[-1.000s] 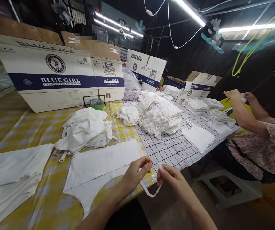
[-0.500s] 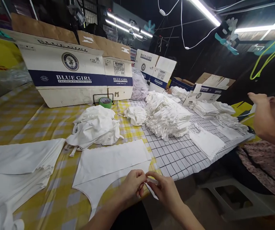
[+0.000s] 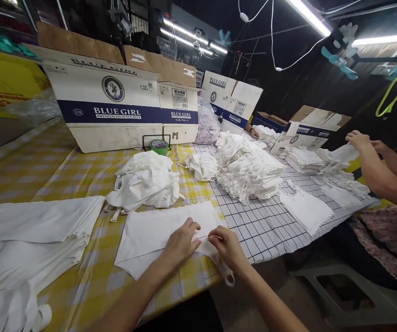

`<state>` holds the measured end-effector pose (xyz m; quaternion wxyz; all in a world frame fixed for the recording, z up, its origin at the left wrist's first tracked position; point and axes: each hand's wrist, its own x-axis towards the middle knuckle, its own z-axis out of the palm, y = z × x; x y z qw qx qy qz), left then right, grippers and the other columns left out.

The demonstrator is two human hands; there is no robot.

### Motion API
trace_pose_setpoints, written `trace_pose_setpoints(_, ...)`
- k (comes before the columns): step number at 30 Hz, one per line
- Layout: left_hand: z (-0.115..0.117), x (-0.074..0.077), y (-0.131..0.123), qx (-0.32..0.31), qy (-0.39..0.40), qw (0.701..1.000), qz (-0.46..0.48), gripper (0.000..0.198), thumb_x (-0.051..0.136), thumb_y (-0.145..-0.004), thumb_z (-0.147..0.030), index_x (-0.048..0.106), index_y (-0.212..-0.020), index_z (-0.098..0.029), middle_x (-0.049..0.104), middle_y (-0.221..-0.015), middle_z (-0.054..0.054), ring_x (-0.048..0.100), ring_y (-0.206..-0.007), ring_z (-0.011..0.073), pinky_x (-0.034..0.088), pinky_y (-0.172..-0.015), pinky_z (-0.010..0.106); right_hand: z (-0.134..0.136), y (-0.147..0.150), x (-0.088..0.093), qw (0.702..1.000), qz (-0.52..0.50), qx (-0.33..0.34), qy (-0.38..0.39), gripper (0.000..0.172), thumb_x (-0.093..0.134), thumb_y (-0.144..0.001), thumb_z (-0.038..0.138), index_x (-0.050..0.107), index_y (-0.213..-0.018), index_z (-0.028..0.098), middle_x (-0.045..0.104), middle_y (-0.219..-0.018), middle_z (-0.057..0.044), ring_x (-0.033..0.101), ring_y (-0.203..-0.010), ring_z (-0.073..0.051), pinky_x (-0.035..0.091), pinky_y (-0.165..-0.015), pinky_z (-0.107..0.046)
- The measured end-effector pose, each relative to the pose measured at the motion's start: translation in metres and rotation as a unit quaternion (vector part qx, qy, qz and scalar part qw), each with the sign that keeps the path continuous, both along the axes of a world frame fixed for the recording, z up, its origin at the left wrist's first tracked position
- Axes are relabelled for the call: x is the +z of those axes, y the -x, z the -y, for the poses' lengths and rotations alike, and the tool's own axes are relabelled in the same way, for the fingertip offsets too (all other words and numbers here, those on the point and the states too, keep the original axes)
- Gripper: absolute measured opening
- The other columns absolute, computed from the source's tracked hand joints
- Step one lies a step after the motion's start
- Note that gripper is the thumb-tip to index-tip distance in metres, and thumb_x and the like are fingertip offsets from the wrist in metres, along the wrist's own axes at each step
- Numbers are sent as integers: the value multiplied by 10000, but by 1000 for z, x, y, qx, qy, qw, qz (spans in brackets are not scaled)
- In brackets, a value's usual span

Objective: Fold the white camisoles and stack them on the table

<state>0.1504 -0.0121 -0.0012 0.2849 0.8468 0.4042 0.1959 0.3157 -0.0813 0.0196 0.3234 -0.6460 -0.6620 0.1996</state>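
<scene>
A flat white fabric piece [image 3: 150, 233] lies on the yellow checked tablecloth [image 3: 81, 286] near the front edge. My left hand [image 3: 181, 242] rests on its right end, fingers pressed down on the cloth. My right hand [image 3: 226, 249] is beside it, fingers pinched on the cloth's corner and a white strap loop [image 3: 228, 276] that hangs off the table edge. The two hands nearly touch.
A crumpled white fabric heap [image 3: 146, 182], a flat stack [image 3: 21, 240] at left, and a tall pile [image 3: 250, 170] stand behind. Blue Girl boxes [image 3: 115, 106] line the back, with green tape [image 3: 159, 146]. Another person's arms [image 3: 378, 166] hold fabric at right.
My hands moved from off the table's edge onto the flat fabric piece, carrying the strap with them. The view shifted left. The other person's hands lowered toward the table.
</scene>
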Motion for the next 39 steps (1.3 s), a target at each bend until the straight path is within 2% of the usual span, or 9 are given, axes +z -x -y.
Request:
trace_pose_setpoints(2,-8,-4,2,-44,-43,997,-44,160,564,-748,-224,566,-907,-207,518,-992,25,533,-843,157,419,-705,259,-13,-1,-6,1000,3,0,13,138,509,-799,176,630,-733,191,607,-725,-10,547,-664,-128,381,-609,-216)
trace_pose_setpoints(5,-13,-8,1,-94,-103,987,-84,48,539,-784,-203,582,-800,-187,533,-926,33,521,-870,171,428,-726,269,-28,-3,-15,999,11,1,43,135,508,-772,166,629,-717,191,625,-723,-10,552,-657,-129,380,-606,-214)
trace_pose_setpoints(9,-15,-13,0,-113,-141,981,-76,170,441,-842,-175,607,-805,-178,552,-889,45,524,-847,170,435,-711,275,-34,-4,-23,998,21,5,65,146,496,-760,165,633,-721,198,651,-712,-4,564,-674,-139,377,-613,-215)
trace_pose_setpoints(11,-17,-16,1,-93,-113,988,-41,197,433,-841,-165,629,-825,-185,556,-887,39,530,-845,156,430,-712,258,-34,-4,-23,997,18,5,68,149,490,-764,170,632,-730,197,657,-719,-4,567,-678,-140,377,-617,-214)
trace_pose_setpoints(15,-22,-18,2,-46,-9,998,30,190,483,-797,-171,666,-838,-201,567,-864,16,546,-770,130,412,-676,237,-33,-3,-17,998,20,19,63,148,488,-774,171,633,-751,192,661,-744,-5,569,-690,-133,372,-625,-205)
trace_pose_setpoints(20,-26,-13,2,-38,61,995,76,195,496,-778,-219,687,-775,-180,573,-837,24,543,-717,132,399,-651,242,-35,3,-10,996,54,49,60,154,498,-773,149,645,-756,192,655,-711,9,563,-664,-121,357,-609,-198)
trace_pose_setpoints(30,-27,-14,3,-40,76,990,108,174,507,-755,-198,676,-720,-178,558,-791,9,535,-666,119,384,-626,233,-39,11,-7,989,131,10,69,161,490,-783,148,645,-768,187,673,-744,-31,579,-677,-149,357,-595,-217)
trace_pose_setpoints(39,-27,-12,1,-39,77,990,111,183,497,-754,-200,660,-677,-169,552,-768,9,524,-637,113,378,-610,231,-42,10,-10,985,164,23,53,154,486,-792,129,628,-775,186,674,-756,-32,585,-680,-149,356,-600,-220)
